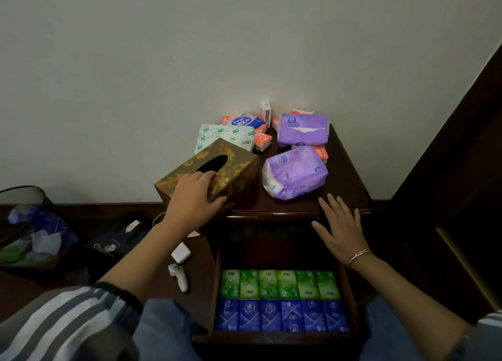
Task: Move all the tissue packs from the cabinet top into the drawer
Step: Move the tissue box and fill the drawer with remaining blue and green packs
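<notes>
On the dark wooden cabinet top (350, 181) lie two purple tissue packs, one near the front (296, 172) and one behind it (303, 130), a white-and-green pack (225, 137), a blue-labelled pack (245, 121) and several small orange packs (263, 141). My left hand (194, 197) grips the near corner of a gold-patterned tissue box (217, 170), which is tilted at the cabinet's left front edge. My right hand (339, 226) hovers open with fingers spread at the cabinet's front edge, holding nothing. Below, the open drawer (217, 284) holds a row of green packs (279, 284) and a row of blue packs (281, 316).
A black mesh waste bin (30, 225) with paper stands on the floor at the left. A dark bag (116, 241), a white charger (180, 253) and a white controller (179, 275) lie on the floor beside the cabinet. Dark wood furniture (461, 170) stands on the right.
</notes>
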Demonstrator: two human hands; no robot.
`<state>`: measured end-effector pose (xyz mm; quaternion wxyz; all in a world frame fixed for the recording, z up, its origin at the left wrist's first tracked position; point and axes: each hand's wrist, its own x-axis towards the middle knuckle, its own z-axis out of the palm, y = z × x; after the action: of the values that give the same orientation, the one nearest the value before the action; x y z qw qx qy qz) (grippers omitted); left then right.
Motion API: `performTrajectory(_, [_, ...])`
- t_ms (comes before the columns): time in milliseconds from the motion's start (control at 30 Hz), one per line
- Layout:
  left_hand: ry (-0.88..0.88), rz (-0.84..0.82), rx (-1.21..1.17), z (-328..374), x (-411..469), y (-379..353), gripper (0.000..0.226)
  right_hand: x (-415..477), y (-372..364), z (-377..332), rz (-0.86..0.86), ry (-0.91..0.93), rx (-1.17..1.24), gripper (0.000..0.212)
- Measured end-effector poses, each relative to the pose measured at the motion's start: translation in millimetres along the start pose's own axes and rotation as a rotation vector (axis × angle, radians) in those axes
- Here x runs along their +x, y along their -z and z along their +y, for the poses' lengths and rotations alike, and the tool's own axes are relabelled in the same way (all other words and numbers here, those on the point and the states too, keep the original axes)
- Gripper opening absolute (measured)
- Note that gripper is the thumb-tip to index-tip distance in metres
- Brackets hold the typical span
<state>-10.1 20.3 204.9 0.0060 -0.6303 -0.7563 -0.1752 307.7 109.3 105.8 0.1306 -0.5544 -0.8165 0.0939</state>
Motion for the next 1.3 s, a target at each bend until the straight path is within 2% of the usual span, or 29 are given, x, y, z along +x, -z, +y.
performTrajectory(33, [-0.016, -0.015, -0.033, -5.1, -3.0, 2.5, 0.064, 1.9, 3.6, -3.5, 0.032, -0.029, 0.097, 0.056])
performTrajectory(100, [-0.032, -0.047, -0.069, -11.2, -7.3, 6.4, 0.064, 7.6, 12.7, -13.7, 0.211, -0.028, 0.294, 0.047])
performTrajectory(167, [-0.029, -0.068, -0.073, -11.8, -10.1, 8.4, 0.063, 16.7, 23.6, -27.2, 0.414, 0.030, 0.312, 0.043])
performTrajectory(233, [-0.036, -0.060, -0.068, -8.9, -13.0, 9.1, 0.062, 30.4, 35.9, -43.2, 0.479, 0.085, 0.257, 0.044])
performTrajectory(400, [-0.082, -0.027, -0.061, -9.7, -19.2, 8.6, 0.059, 87.2, 67.2, -85.7, 0.332, 0.341, 0.202, 0.033])
performTrajectory(467, [-0.096, -0.049, -0.058, -12.7, -18.4, 8.5, 0.060, 116.0, 77.4, -104.9, 0.249, 0.383, 0.225, 0.026])
performTrajectory(600, [-0.114, -0.063, -0.060, -15.8, -11.8, 10.1, 0.061, 172.5, 79.2, -131.0, 0.019, 0.175, 0.434, 0.026])
performTrajectory(667, [-0.122, -0.066, -0.056, -17.6, -8.4, 10.5, 0.063, 195.7, 72.2, -137.8, -0.039, 0.075, 0.485, 0.031])
performTrajectory(767, [-0.142, -0.041, -0.052, -21.3, -6.5, 8.0, 0.065, 220.3, 59.8, -148.9, -0.096, 0.000, 0.424, 0.039])
performTrajectory(833, [-0.151, -0.027, -0.052, -23.2, -7.0, 6.1, 0.066, 231.4, 49.9, -155.6, -0.151, -0.034, 0.376, 0.033])
performTrajectory(900, [-0.156, -0.022, -0.060, -25.1, -7.2, 4.6, 0.066, 239.1, 40.8, -159.7, -0.199, -0.098, 0.438, 0.028])
performTrajectory(1000, [-0.163, -0.007, -0.068, -27.1, -8.1, 2.8, 0.066, 246.2, 29.8, -164.9, -0.229, -0.272, 0.623, 0.028])
performTrajectory(1100, [-0.170, 0.005, -0.069, -27.4, -9.1, 1.2, 0.065, 253.4, 21.9, -169.8, -0.275, -0.388, 0.763, 0.038])
performTrajectory(1200, [-0.176, 0.018, -0.077, -27.8, -9.1, 0.0, 0.065, 256.9, 14.9, -173.5, -0.341, -0.449, 0.823, 0.020])
performTrajectory(1300, [-0.177, 0.021, -0.079, -27.6, -9.5, -0.3, 0.065, 255.0, 12.5, -170.6, -0.218, -0.468, 0.917, 0.013])
